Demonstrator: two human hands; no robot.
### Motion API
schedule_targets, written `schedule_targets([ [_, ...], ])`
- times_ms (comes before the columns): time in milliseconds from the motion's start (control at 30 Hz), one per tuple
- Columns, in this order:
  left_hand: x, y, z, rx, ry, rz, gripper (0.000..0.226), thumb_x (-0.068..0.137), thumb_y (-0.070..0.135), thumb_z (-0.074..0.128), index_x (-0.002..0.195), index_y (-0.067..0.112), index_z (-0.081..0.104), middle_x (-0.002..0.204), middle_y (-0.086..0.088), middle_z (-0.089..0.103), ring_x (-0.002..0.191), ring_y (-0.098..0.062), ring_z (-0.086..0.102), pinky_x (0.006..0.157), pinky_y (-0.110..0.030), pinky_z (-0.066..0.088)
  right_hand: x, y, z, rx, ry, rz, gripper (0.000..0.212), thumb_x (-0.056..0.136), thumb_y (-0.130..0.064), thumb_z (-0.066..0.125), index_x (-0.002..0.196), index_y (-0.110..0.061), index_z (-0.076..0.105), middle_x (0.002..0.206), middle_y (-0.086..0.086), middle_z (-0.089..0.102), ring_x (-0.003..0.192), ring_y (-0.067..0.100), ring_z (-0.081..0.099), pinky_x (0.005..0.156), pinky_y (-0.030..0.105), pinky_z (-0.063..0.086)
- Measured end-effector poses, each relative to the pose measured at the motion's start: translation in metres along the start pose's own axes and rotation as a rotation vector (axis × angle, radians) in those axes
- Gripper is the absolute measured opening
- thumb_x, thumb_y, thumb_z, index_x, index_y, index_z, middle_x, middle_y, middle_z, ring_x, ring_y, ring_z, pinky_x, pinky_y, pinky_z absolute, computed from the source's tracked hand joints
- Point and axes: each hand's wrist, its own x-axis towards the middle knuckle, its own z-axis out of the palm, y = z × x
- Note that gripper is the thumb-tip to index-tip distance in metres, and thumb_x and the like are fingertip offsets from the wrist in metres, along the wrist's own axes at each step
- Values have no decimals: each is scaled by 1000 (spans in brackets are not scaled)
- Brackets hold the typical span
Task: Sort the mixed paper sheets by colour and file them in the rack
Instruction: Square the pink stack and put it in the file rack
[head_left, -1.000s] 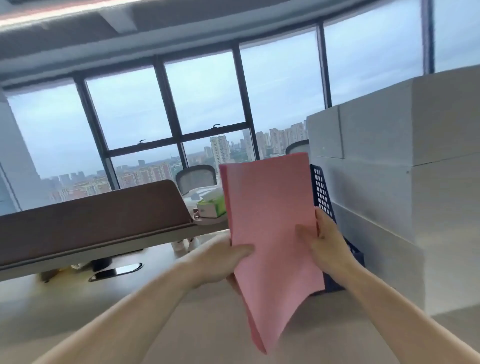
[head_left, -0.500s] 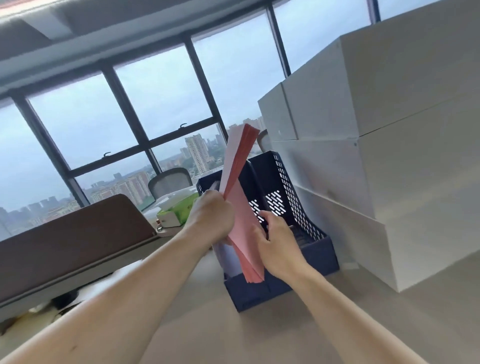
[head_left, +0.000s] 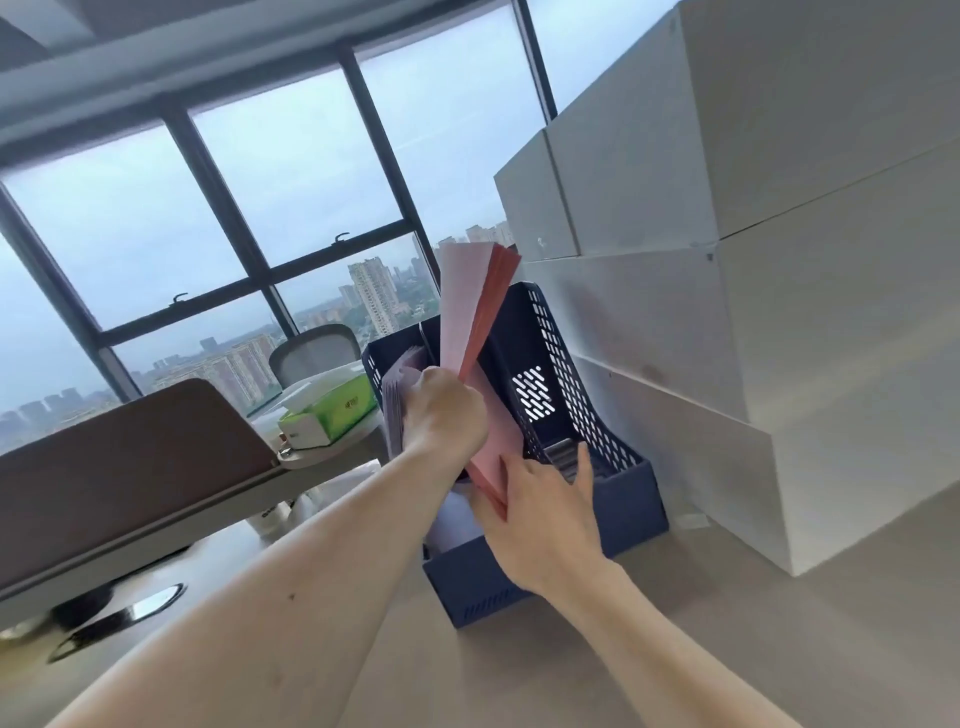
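We are gripping pink sheets (head_left: 470, 312) mid-stack, left hand (head_left: 444, 415) fingers curled round them; right hand (head_left: 540, 514), fingers spread, is touching lower corner over blue file rack (head_left: 550, 374); top is fanning, so we are fearing loose sheets slipping among lilac sheets (head_left: 397, 395).

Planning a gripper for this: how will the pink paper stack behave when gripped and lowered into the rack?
Probably floppy: the pink stack fans apart at the top, above the grip of the left hand. Likely light, since one hand holds it mid-height. Its lower edge may snag on the rack; the right hand steadies it there.
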Motion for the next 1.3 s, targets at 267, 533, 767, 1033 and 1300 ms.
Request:
schedule_targets([
  [267, 4, -12, 25, -18, 29, -50, 25, 96, 4, 43, 114, -4, 58, 105, -21, 65, 94, -39, 63, 74, -37, 48, -7, 6, 19, -145, 67, -70, 34, 99, -47, 36, 89, -24, 59, 75, -6, 66, 81, 19, 65, 119, 52, 20],
  [533, -17, -30, 53, -32, -131, -111, 36, 100, 11, 42, 135, 5, 45, 122, -18, 61, 112, -38, 60, 90, -39, 48, -3, -1, 20, -110, 109, -24, 40, 78, -44, 34, 52, -24, 56, 48, -5, 56, 58, 25, 60, 97, 51, 42],
  [767, -14, -45, 29, -308, -226, -141, 33, 89, 36, 57, 118, 25, 48, 95, -7, 70, 77, -29, 74, 70, -43, 64, -1, 1, 15, -272, -11, -29, 27, 94, -28, 44, 80, -23, 66, 76, -2, 69, 81, 26, 65, 101, 47, 31],
  [1033, -11, -47, 25, -282, -236, -70, 19, 91, 23, 37, 99, 29, 53, 95, -9, 70, 82, -30, 73, 72, -46, 63, 0, 0, 27, -196, 80, 38, 39, 91, -44, 45, 63, -22, 60, 58, -4, 60, 65, 23, 60, 92, 47, 40],
  [1300, -20, -54, 27, -82, -370, -119, 35, 98, 40, 51, 121, 16, 56, 111, -6, 65, 102, -25, 61, 84, -34, 48, -2, 4, 28, -240, 98, -27, 38, 94, -44, 41, 70, -24, 61, 64, -5, 62, 68, 22, 61, 88, 45, 41],
])
